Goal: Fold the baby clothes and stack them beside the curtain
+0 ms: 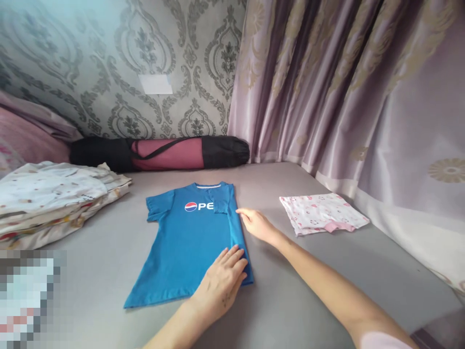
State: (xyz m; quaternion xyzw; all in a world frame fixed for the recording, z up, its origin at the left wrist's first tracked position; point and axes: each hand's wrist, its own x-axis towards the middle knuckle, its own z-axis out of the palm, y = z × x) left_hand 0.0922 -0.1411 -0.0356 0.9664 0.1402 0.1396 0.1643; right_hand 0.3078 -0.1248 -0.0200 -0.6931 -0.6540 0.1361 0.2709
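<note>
A blue T-shirt [192, 242] with a round logo and the white letters "PE" lies spread on the grey sheet. Its right side is folded inward, with that sleeve turned over the chest and covering part of the print. My left hand [225, 276] lies flat on the folded strip near the hem, fingers stretched out. At the upper right edge of the shirt, the fingers of my right hand [257, 226] are drawn together in a pinch at the fabric. The left sleeve still sticks out flat to the side.
A folded white and pink patterned garment [323, 213] lies to the right. Piled cloth [54, 194] sits at the left. A black and maroon roll bag [167, 154] rests along the wall; curtains [327, 87] hang on the right. The lower left corner is pixelated.
</note>
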